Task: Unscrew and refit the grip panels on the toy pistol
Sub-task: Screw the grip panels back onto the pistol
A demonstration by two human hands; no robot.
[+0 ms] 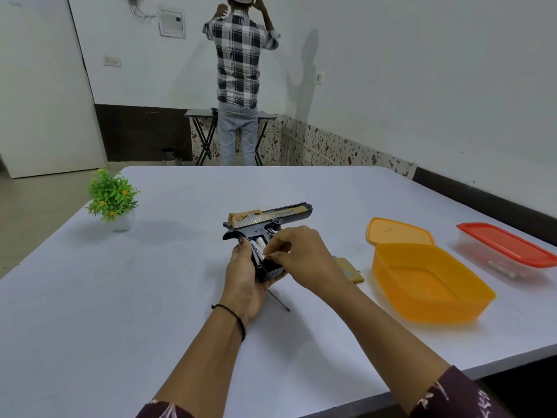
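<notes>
Near edge of the smooth pale-grey desk (120, 297): two forearms come in, patterned maroon sleeves, thin black cord on the left wrist. Left hand (244, 282) wraps the black plastic grip of the toy pistol (268, 218) from below, fingers curled round it. Right hand (304, 257) comes in from 4 o'clock, fingertips bunched and pinching at the lower end of two cylindrical batteries (258, 247) sitting exposed in the open grip cavity. Pistol is at mid-desk, muzzle to 2 o'clock; slide gold-tan w/ printed lettering, frame dark. Under the hands lies the thin metal shaft of a screwdriver (278, 300). At 3 o'clock of the pistol, a flat tan grip panel (349, 268), partly hidden by the right wrist. Further right: translucent orange plastic tub (428, 282), rounded corners; its flat lid (398, 230) behind it; a clear oblong box (506, 244) w/ red lid. At 10 o'clock, small leafy plant (113, 196) in a white pot. Beyond the desk a person (238, 55) in a checked shirt faces the wall.
</notes>
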